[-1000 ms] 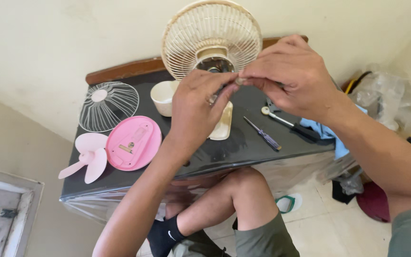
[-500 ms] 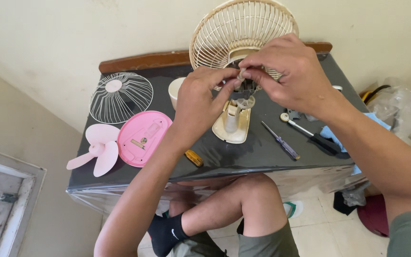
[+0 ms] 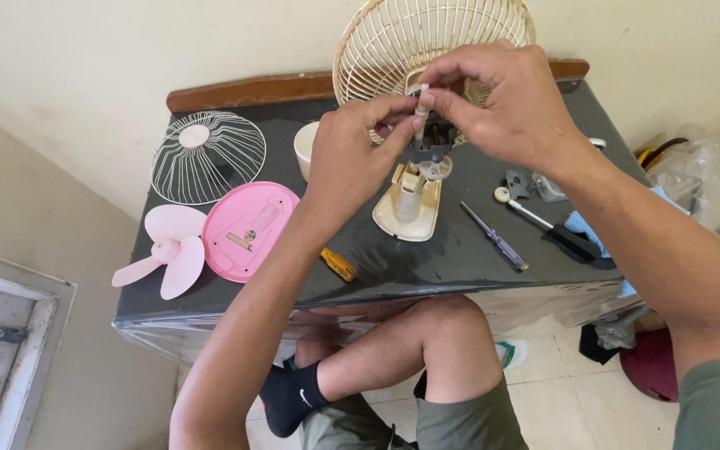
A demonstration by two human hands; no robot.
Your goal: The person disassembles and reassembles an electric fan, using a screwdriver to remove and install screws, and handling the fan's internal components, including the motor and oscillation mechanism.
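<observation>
Hands (image 3: pixel 352 158) (image 3: pixel 502 104) lower now, pinching cream fan's (image 3: pixel 410 196) small peg (image 3: pixel 420 104).

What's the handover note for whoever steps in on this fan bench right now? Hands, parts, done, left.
Left hand: fingers pinched on a small pale peg at the fan's motor head.
Right hand: fingers on the top of the same peg, from the other side.
Cream fan stands mid-table, rear grille on.
Already off, lying at left: white wire grille, pink blade, pink round cover.
Tools: purple-handled screwdriver and black-handled screwdriver right of the base, yellow-handled tool at the front edge.
Left: front parts not refitted; the peg's exact seating is hidden by the fingers.
</observation>
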